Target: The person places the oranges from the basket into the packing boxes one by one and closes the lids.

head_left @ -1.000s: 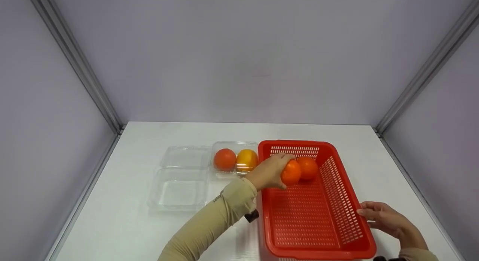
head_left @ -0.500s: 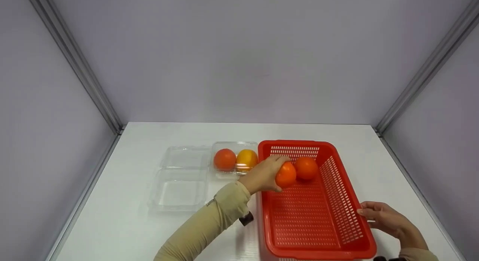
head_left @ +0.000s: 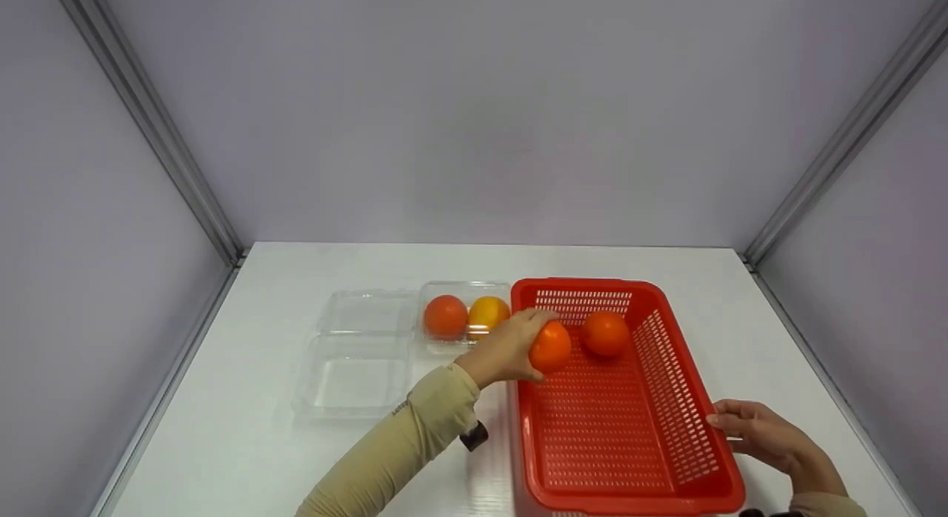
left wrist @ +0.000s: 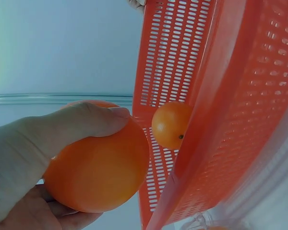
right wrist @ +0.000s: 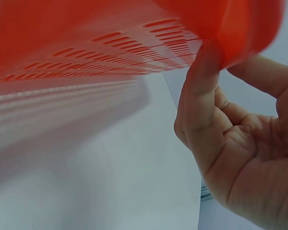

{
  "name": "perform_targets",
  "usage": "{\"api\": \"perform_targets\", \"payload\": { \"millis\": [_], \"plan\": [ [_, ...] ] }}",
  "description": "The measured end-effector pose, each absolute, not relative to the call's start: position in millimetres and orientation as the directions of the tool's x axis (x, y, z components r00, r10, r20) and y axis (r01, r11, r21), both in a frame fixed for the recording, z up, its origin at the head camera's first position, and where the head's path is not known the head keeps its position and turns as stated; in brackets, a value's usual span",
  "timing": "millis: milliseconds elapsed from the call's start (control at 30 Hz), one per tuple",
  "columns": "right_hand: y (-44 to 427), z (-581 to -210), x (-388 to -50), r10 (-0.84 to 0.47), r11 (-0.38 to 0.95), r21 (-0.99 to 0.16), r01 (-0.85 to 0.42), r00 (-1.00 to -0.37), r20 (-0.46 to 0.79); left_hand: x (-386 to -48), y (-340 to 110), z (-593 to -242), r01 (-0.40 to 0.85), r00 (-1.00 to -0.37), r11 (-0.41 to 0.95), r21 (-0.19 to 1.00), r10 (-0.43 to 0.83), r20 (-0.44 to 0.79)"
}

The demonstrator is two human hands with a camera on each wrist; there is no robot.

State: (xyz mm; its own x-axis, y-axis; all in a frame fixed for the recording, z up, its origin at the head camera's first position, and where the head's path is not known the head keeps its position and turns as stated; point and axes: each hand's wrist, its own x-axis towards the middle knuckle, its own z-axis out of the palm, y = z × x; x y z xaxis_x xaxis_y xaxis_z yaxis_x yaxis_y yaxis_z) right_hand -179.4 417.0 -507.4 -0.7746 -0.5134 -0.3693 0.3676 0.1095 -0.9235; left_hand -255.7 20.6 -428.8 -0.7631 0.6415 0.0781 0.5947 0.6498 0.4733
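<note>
My left hand [head_left: 511,347] grips an orange [head_left: 550,347] with thumb and fingers, over the left side of a red plastic basket [head_left: 600,443]. In the left wrist view the thumb lies across the held orange [left wrist: 101,172], which hangs above the rim. A second orange [head_left: 606,333] sits inside at the basket's far end. My right hand [head_left: 763,432] pinches the basket's right rim. From the right wrist view, thumb and forefinger [right wrist: 201,91] take the rim between them, the other fingers bent below it.
Left of the basket stands a clear plastic box [head_left: 466,287] holding a red-orange round fruit [head_left: 445,316] and a yellow-orange one [head_left: 487,315]. Further left lies an opened clear clamshell box [head_left: 355,384]. Grey-white panels [head_left: 481,132] enclose the white table [head_left: 222,428].
My left hand has carried the orange leftward, away from the other orange, toward the basket's left rim. The right hand stays on the rim.
</note>
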Motion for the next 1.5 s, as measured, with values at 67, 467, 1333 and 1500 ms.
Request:
{"api": "perform_targets", "payload": {
  "millis": [67, 467, 1333, 1500],
  "plan": [
    [416.7, -507.7, -179.5, -0.514, 0.109, -0.924, 0.368, -0.774, -0.369, -255.5, 17.6, -430.1, 0.585, -0.770, 0.653, 0.480, 0.633, 0.078],
    [415.8, -504.9, -179.9, -0.562, 0.056, -0.928, 0.369, -0.756, -0.335, -255.6, 3.6, -434.4, 0.590, -0.772, 0.633, 0.501, 0.625, 0.118],
    [414.8, -506.6, -180.9, -0.565, 0.055, -0.928, 0.368, -0.755, -0.333, -253.8, -14.8, -435.4, 0.541, -0.806, 0.656, 0.526, 0.583, 0.101],
    [414.7, -507.1, -181.2, -0.559, 0.056, -0.926, 0.373, -0.757, -0.338, -253.9, -17.8, -436.0, 0.543, -0.804, 0.646, 0.536, 0.584, 0.111]
  ]
}}
